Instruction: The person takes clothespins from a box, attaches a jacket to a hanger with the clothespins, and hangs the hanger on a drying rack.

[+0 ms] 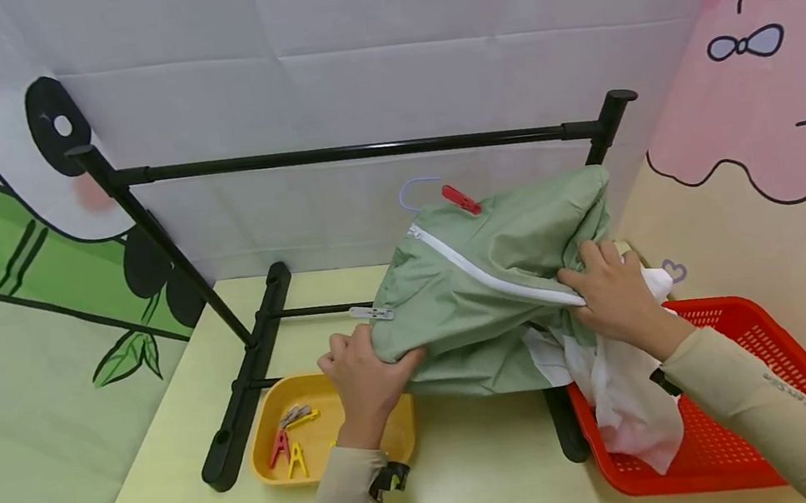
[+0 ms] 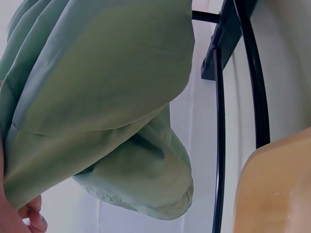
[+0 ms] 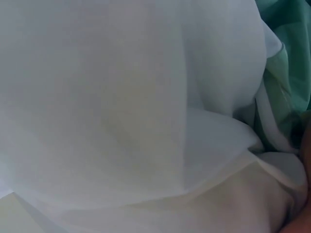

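Observation:
A light green jacket with a white zipper hangs in the air between my two hands, in front of the black rack. The pale hook of a hanger sticks up over its top edge. A red clothespin sits on that edge and a grey clothespin on its left side. My left hand grips the jacket's lower left edge, its thumb over the cloth. My right hand pinches the jacket at the zipper's lower end. White cloth hangs beneath it and fills most of the right wrist view.
A black rack stands on the pale yellow table. A yellow tray with several clothespins lies by its left foot. At the right is a red basket, with the white cloth hanging into it.

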A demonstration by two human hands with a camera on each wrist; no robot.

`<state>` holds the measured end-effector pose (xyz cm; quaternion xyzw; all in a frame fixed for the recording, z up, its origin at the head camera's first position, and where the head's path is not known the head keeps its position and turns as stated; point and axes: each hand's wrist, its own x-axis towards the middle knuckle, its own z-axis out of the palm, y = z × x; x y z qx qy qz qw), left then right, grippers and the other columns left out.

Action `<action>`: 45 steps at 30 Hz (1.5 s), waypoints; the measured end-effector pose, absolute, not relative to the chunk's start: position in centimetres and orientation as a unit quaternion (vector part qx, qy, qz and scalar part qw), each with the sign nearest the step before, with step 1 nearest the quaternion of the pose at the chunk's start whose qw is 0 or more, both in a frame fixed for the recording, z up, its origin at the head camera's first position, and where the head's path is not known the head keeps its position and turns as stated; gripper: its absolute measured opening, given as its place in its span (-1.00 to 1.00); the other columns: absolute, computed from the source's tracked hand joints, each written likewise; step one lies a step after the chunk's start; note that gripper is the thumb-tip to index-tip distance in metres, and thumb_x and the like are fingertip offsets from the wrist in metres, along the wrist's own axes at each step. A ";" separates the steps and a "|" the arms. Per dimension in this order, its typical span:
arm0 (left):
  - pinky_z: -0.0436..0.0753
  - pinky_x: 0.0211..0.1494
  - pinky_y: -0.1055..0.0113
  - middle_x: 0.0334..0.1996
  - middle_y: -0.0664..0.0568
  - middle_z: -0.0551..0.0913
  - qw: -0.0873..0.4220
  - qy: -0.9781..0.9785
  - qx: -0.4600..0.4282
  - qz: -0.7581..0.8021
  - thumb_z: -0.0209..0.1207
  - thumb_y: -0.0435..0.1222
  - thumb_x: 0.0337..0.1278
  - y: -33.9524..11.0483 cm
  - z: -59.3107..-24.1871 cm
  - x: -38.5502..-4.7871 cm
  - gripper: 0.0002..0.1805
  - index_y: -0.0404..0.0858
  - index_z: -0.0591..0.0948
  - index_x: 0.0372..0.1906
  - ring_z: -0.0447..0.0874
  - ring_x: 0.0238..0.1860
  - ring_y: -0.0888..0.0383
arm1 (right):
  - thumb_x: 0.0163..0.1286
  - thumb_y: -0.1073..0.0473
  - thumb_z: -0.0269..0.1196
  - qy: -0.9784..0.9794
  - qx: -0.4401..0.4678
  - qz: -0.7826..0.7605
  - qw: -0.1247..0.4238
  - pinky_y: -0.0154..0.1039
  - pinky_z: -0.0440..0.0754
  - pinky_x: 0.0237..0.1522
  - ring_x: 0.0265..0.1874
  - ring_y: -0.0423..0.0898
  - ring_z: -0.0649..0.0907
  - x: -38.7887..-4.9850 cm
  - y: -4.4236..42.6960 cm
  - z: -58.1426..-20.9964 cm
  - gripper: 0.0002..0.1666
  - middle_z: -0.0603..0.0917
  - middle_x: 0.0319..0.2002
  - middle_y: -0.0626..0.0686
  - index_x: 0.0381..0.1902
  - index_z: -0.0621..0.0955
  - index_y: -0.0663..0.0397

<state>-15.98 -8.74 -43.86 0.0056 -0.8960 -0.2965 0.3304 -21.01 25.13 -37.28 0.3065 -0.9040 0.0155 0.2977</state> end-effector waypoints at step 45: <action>0.14 -0.21 -0.10 -0.54 -0.18 0.48 0.345 -0.882 0.088 -0.307 0.41 0.28 -0.35 -12.6 -43.2 -15.6 -0.21 -0.38 0.52 -0.31 0.31 -0.33 -0.16 | 0.09 0.21 0.28 -0.918 0.309 0.014 0.250 0.07 0.27 -0.46 -0.36 0.17 0.32 -23.5 19.5 -35.2 -0.78 0.36 -0.29 0.22 -0.27 0.54 0.10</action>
